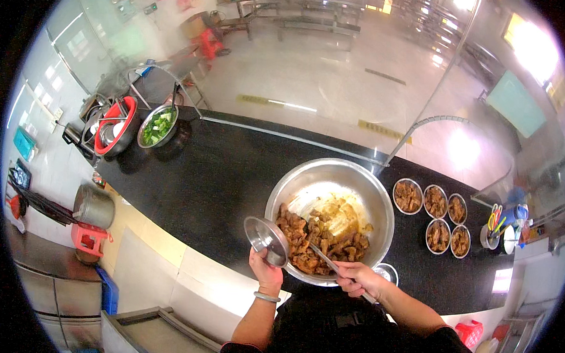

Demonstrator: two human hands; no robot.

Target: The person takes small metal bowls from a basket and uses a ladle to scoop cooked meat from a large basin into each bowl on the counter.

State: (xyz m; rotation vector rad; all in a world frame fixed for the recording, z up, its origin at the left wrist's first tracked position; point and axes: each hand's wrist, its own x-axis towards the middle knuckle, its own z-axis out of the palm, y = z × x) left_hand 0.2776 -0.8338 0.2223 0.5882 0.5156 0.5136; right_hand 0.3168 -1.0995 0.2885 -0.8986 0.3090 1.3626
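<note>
A large stainless steel basin (327, 171) stands on the black counter before me, with pieces of brown cooked meat (338, 248) heaped on its near side. My left hand (266, 271) grips a small metal bowl (273, 241), tilted by the basin's left rim; no food shows in it. In my right hand (360, 279) is the handle of a metal serving utensil (324, 258), whose far end is hidden in the meat. Just beyond that hand, another small metal bowl (386, 272) sits beside the basin, partly covered by my forearm.
Several small bowls of meat (408, 196) stand on the counter (208, 174) to the right. Farther right is a cup of utensils (490, 236). At the far left are a bowl of green vegetables (158, 127) and a red-rimmed basin (111, 145). A clear screen's metal frame (288, 140) borders the counter's back.
</note>
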